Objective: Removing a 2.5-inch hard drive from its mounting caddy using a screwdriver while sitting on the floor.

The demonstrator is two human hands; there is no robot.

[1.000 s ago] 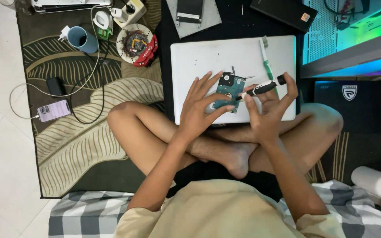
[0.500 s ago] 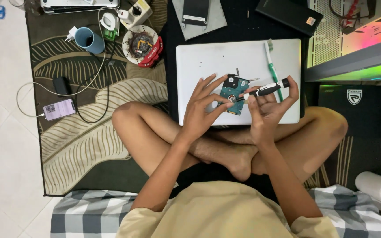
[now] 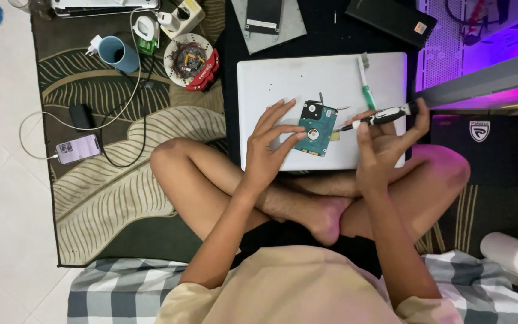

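Hard drive (image 3: 315, 128), green board up, lies on the white laptop (image 3: 283, 78), near its front edge. Left hand (image 3: 269, 150) fingers pinch the drive's left edge; right hand (image 3: 385, 144) fingers clamp a screwdriver (image 3: 379, 117), tip at the drive's right edge.

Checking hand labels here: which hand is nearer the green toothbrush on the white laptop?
Right. The right hand holds a screwdriver just below the toothbrush; the left hand is farther left, steadying the hard drive.

A leaf-patterned rug (image 3: 121, 198) on the tiled floor (image 3: 1, 198) carries a blue mug (image 3: 118, 54), a phone (image 3: 78, 148) (cable attached) and a white laptop (image 3: 283, 78).
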